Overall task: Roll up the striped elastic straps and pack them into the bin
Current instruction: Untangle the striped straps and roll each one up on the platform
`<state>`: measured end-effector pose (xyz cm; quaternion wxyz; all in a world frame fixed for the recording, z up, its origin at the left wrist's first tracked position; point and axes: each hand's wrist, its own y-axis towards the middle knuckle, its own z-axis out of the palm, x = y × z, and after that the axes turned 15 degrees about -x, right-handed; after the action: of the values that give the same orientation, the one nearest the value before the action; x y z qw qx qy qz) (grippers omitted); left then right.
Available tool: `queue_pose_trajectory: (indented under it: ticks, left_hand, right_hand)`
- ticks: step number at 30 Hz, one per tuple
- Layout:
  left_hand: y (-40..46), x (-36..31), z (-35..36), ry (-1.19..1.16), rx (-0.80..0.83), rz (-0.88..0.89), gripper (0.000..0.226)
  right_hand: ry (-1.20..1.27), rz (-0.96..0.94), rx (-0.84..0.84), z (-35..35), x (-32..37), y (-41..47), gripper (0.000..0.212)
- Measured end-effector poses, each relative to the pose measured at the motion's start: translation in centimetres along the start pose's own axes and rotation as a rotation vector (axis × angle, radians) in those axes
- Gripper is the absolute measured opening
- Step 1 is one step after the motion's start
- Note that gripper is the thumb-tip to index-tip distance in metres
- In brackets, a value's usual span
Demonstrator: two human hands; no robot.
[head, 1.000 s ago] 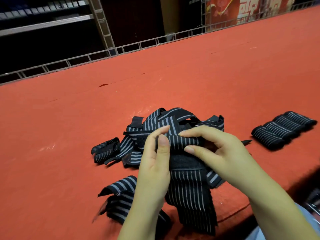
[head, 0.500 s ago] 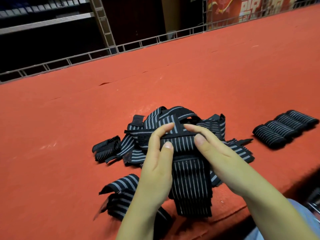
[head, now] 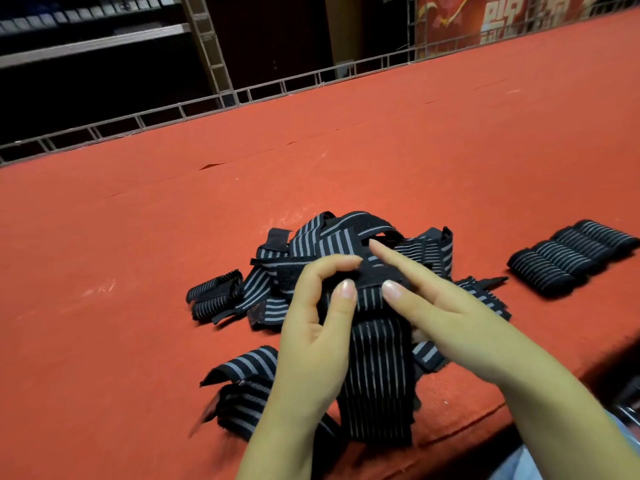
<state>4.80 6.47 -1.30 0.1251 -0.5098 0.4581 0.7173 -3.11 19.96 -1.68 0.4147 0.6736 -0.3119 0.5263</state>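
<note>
Two bare hands at work over one striped strap (head: 377,372): left hand (head: 313,341) pinching its upper edge between curled forefinger and thumb, right hand (head: 446,317) pinching the same edge with thumb on the near face and forefinger stretched straight over the black fastener patch (head: 372,271). Hanging down from the fingertips toward the near table edge, the rest of that strap, flat and unrolled. Just beyond the fingertips, one loose heap of tangled straps (head: 346,237), too knotted to count. Left of the left thumb and a little beyond it, two small rolled straps (head: 213,299) side by side, touching the heap. Below the left palm, one more crumpled strap (head: 242,386), partly blurred. Well to the right of the right forefinger, one row of rolled straps (head: 571,261) packed side to side, about four or five, exact number hard to tell. All black with thin grey stripes; no label readable on any. Underneath everything, a red felt-like table cover (head: 381,150) with a few small slits and scuffs. Along its far edge, a low metal wire rail (head: 277,88); behind that, dark metal shelving (head: 93,46). At far upper right, a red panel with pale characters (head: 498,12), not legible.
</note>
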Motion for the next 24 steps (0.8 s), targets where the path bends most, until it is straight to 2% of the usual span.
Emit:
queue_pose_trajectory:
  ticks: [3,7,10,13,16,20,24]
  left_hand:
    - [0.1,0.3,-0.4,0.078,0.029,0.077,0.025]
    - [0.2,0.6,-0.6,0.053,0.115,-0.146,0.025]
    - [0.5,0.7,-0.7,0.033,0.218,-0.295,0.05]
    - [0.4,1.2,-0.4,0.041,0.26,-0.331,0.073]
    - [0.1,1.4,-0.1,0.01,0.207,-0.319,0.067]
    - [0.5,1.2,0.2,-0.029,0.151,-0.327,0.051]
    - [0.8,0.8,0.5,-0.091,0.146,-0.348,0.055]
  right_hand:
    - [-0.029,0.012,-0.017,-0.1,0.3,-0.1,0.043]
    - [0.234,0.005,-0.087,0.4,-0.2,-0.1,0.027]
    - [0.257,-0.049,-0.168,0.3,-0.7,0.0,0.023]
    - [0.289,-0.08,-0.25,0.2,-0.7,0.2,0.018]
    - [0.309,-0.12,-0.322,0.2,-0.3,0.3,0.018]
    - [0.206,-0.214,-0.375,0.1,-0.1,0.4,0.022]
    - [0.058,-0.308,-0.403,-0.2,-0.1,0.3,0.017]
